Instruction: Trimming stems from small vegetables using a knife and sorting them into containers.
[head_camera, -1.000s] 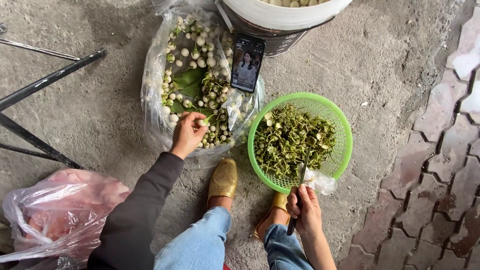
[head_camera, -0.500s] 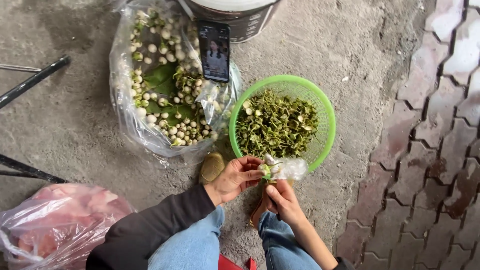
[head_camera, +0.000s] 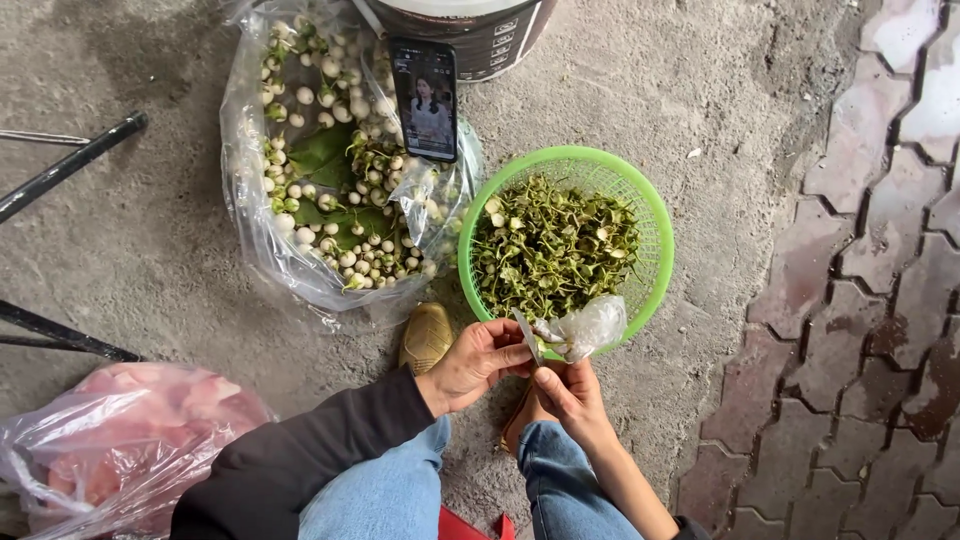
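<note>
Small round white eggplant, largely hidden between the fingers, sits pinched in the left hand (head_camera: 478, 362), low centre of the head view, just at the near rim of the round green plastic mesh basket (head_camera: 655, 215). Right hand (head_camera: 572, 398) is closed around a short knife with a pale blade (head_camera: 526, 336), tip touching the spot where the left fingers meet; a crumpled bit of clear plastic film (head_camera: 592, 325) lies against the blade and the basket's rim. Both hands closed on what they hold, neither spread. Basket holds a thick heap of green stems and caps (head_camera: 552, 248), with a few white bits mixed in. Just to its left, touching, an open clear plastic bag (head_camera: 262, 262) carries many small white eggplants with green caps on (head_camera: 330, 225), spread over green leaves. Judgement: trimming well under way, given the heap of caps, but the large count of capped fruit in the bag says much is left. A dark smartphone (head_camera: 423, 97) is propped upright behind, against a white tub with a dark band (head_camera: 470, 35). A clear bag of pink contents (head_camera: 120, 430) lies lower left
</note>
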